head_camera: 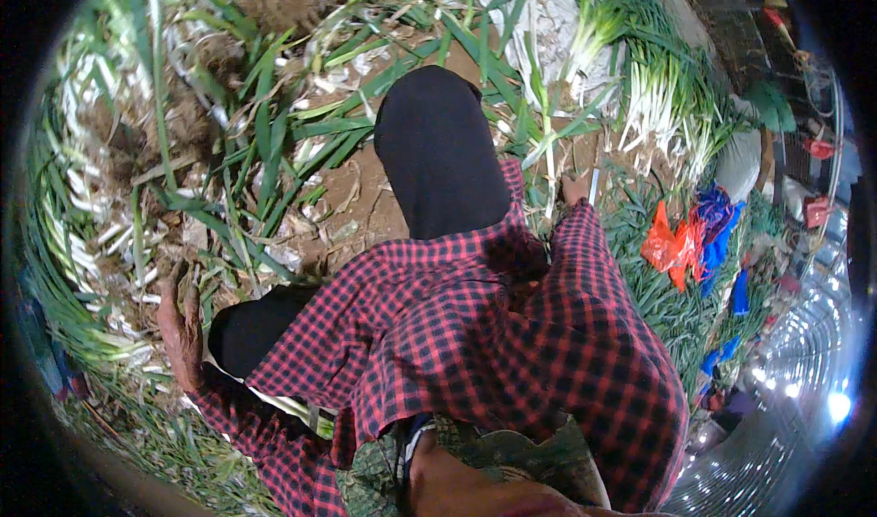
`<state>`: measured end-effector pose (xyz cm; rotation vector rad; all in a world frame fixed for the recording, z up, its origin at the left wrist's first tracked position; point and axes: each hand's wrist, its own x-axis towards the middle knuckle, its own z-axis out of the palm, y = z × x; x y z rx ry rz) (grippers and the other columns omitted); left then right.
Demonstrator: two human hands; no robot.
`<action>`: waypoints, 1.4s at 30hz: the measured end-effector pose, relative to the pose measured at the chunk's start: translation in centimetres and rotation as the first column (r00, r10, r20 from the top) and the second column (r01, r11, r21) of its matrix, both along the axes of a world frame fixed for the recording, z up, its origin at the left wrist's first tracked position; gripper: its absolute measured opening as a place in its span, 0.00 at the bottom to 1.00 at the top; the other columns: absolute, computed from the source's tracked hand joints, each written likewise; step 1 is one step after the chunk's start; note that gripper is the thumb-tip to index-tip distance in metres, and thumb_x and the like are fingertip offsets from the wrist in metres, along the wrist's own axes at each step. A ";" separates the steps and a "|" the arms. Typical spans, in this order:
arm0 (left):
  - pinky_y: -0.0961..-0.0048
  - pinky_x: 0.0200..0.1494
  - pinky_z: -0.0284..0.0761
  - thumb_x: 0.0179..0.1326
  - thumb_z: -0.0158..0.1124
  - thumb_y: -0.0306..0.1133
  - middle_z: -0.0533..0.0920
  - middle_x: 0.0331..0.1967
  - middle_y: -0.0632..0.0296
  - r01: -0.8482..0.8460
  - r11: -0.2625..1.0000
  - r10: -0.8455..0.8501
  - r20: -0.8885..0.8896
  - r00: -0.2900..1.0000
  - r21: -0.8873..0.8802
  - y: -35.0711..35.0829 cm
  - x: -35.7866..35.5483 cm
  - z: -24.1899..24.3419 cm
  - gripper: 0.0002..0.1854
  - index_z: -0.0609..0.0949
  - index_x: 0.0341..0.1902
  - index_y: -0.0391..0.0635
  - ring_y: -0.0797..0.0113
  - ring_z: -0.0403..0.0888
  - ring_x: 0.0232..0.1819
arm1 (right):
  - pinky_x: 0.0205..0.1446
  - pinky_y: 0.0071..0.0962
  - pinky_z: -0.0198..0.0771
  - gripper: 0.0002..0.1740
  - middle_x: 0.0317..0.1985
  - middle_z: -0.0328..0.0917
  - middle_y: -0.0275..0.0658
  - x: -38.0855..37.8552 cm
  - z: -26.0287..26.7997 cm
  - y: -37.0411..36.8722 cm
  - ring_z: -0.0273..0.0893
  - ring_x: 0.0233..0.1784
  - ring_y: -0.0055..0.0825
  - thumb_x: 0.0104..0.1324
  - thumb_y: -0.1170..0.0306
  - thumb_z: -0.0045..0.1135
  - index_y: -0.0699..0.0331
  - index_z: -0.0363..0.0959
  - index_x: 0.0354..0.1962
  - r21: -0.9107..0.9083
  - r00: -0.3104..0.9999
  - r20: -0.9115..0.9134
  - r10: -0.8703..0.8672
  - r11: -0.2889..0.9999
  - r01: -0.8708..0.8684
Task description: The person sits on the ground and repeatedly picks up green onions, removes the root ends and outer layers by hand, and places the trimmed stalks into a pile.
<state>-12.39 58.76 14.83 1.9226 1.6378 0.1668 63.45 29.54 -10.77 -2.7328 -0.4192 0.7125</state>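
Note:
My left hand (181, 332) is at the left, beside my dark-clad knee, with its fingers stretched apart and nothing seen in them. It is close to a heap of green onions (89, 243) with white stalks and brown roots. My right hand (574, 189) is low beyond my other knee, small in view and partly shaded. Right beside it a narrow pale strip, like a knife blade (594, 185), stands out; whether the fingers hold it is unclear. A single green onion stalk (550, 167) lies just left of that hand. A bunch of cleaned green onions (644, 106) lies past it.
Cut leaves (342, 126) and peelings litter the brown soil. A whitish sheet (541, 30) lies at the top. On the right, an orange plastic bag (675, 243) and blue strips (716, 250) rest on green leaves, near a white sack (740, 164).

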 end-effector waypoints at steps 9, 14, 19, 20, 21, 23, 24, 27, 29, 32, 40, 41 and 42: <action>0.64 0.66 0.68 0.67 0.57 0.25 0.82 0.58 0.49 0.229 0.971 -0.239 0.235 0.942 0.068 2.9 24.0 3.3 0.20 0.78 0.62 0.37 0.55 0.78 0.61 | 0.64 0.45 0.69 0.26 0.54 0.81 0.52 8.7 -5.1 2.1 0.77 0.59 0.51 0.65 0.57 0.54 0.60 0.79 0.56 0.037 0.967 0.253 -0.032 0.999 0.023; 0.54 0.65 0.70 0.59 0.62 0.29 0.80 0.53 0.46 0.371 0.835 -0.485 0.226 0.845 0.406 1.1 38.5 5.4 0.20 0.82 0.56 0.37 0.44 0.77 0.59 | 0.60 0.50 0.72 0.25 0.51 0.81 0.59 12.3 -4.6 8.5 0.80 0.53 0.55 0.68 0.56 0.54 0.64 0.79 0.55 0.123 0.956 0.270 -0.115 0.989 0.084; 0.50 0.62 0.70 0.53 0.71 0.41 0.83 0.48 0.58 0.717 0.493 -0.730 -0.214 0.649 0.492 1.0 46.1 5.4 0.24 0.83 0.54 0.44 0.55 0.81 0.53 | 0.55 0.49 0.74 0.21 0.42 0.83 0.57 15.9 -5.0 14.3 0.82 0.46 0.53 0.69 0.60 0.54 0.64 0.79 0.52 0.228 0.927 0.372 -0.049 0.973 -0.040; 0.51 0.60 0.71 0.54 0.71 0.40 0.84 0.46 0.57 0.687 0.525 -0.726 -0.156 0.669 0.503 1.0 46.6 5.3 0.24 0.83 0.54 0.43 0.55 0.81 0.50 | 0.54 0.49 0.75 0.20 0.40 0.84 0.57 17.1 -5.6 15.5 0.82 0.45 0.53 0.69 0.61 0.54 0.64 0.78 0.51 0.227 0.918 0.397 -0.023 0.971 -0.074; 0.51 0.57 0.73 0.54 0.70 0.40 0.84 0.44 0.55 0.641 0.572 -0.715 -0.072 0.695 0.512 1.2 46.7 5.4 0.24 0.83 0.53 0.41 0.54 0.82 0.47 | 0.55 0.48 0.74 0.22 0.42 0.84 0.57 18.3 -6.3 16.5 0.82 0.47 0.54 0.68 0.59 0.53 0.65 0.78 0.52 0.206 0.922 0.387 -0.033 0.977 -0.052; 0.53 0.53 0.74 0.54 0.70 0.39 0.84 0.40 0.54 0.680 0.563 -0.720 -0.125 0.683 0.470 1.4 46.9 5.4 0.23 0.83 0.52 0.39 0.53 0.83 0.43 | 0.58 0.46 0.73 0.25 0.46 0.83 0.57 20.4 -7.5 18.3 0.81 0.51 0.56 0.67 0.57 0.53 0.66 0.77 0.54 0.137 0.939 0.340 -0.053 0.991 0.006; 0.53 0.52 0.74 0.54 0.70 0.39 0.84 0.39 0.54 0.696 0.571 -0.714 -0.154 0.683 0.435 1.4 46.9 5.4 0.24 0.83 0.52 0.40 0.53 0.83 0.43 | 0.58 0.47 0.74 0.25 0.45 0.83 0.59 20.9 -8.1 19.2 0.81 0.51 0.56 0.69 0.57 0.54 0.70 0.76 0.51 0.061 0.930 0.367 -0.018 0.998 -0.005; 0.54 0.50 0.74 0.52 0.70 0.40 0.84 0.39 0.55 0.702 0.600 -0.705 -0.162 0.691 0.383 1.5 47.7 5.4 0.24 0.84 0.51 0.40 0.54 0.83 0.43 | 0.65 0.48 0.70 0.45 0.55 0.75 0.67 21.0 -8.7 22.2 0.74 0.61 0.58 0.64 0.43 0.59 0.74 0.63 0.63 -0.127 0.967 0.239 -0.089 0.984 0.122; 0.54 0.49 0.74 0.52 0.71 0.41 0.84 0.39 0.55 0.711 0.608 -0.706 -0.171 0.688 0.352 1.5 48.6 5.5 0.24 0.84 0.51 0.40 0.54 0.84 0.43 | 0.71 0.51 0.64 0.57 0.67 0.62 0.64 20.2 -8.7 24.0 0.64 0.70 0.56 0.58 0.37 0.63 0.69 0.53 0.70 -0.269 0.972 0.216 -0.093 0.951 0.150; 0.55 0.49 0.74 0.52 0.71 0.43 0.84 0.39 0.56 0.728 0.615 -0.711 -0.185 0.678 0.303 1.6 49.7 5.7 0.25 0.84 0.50 0.40 0.56 0.84 0.42 | 0.70 0.49 0.66 0.58 0.70 0.55 0.59 20.1 -8.9 25.3 0.62 0.71 0.53 0.56 0.39 0.68 0.70 0.52 0.70 -0.369 0.949 0.287 -0.132 0.899 0.236; 0.56 0.47 0.76 0.55 0.70 0.44 0.85 0.38 0.57 0.755 0.560 -0.754 -0.167 0.635 0.342 1.7 50.1 5.9 0.24 0.83 0.51 0.41 0.57 0.84 0.41 | 0.52 0.41 0.77 0.45 0.47 0.79 0.53 26.9 -9.9 22.0 0.79 0.52 0.39 0.55 0.50 0.71 0.80 0.67 0.55 0.190 0.936 -0.350 -0.027 0.977 0.100; 0.57 0.46 0.76 0.55 0.70 0.44 0.85 0.38 0.57 0.759 0.549 -0.764 -0.157 0.626 0.350 1.5 50.2 5.7 0.24 0.83 0.51 0.41 0.57 0.84 0.41 | 0.49 0.39 0.78 0.42 0.44 0.81 0.50 26.3 -8.7 21.8 0.81 0.48 0.36 0.57 0.51 0.70 0.81 0.68 0.54 0.277 0.898 -0.439 -0.036 0.945 0.174; 0.57 0.46 0.76 0.55 0.69 0.44 0.85 0.38 0.57 0.743 0.548 -0.764 -0.131 0.632 0.385 1.4 50.2 5.8 0.23 0.83 0.51 0.42 0.57 0.85 0.40 | 0.39 0.32 0.78 0.32 0.39 0.81 0.42 23.9 -7.2 21.0 0.81 0.38 0.32 0.64 0.54 0.65 0.75 0.71 0.52 0.558 0.886 -0.463 -0.007 0.775 0.298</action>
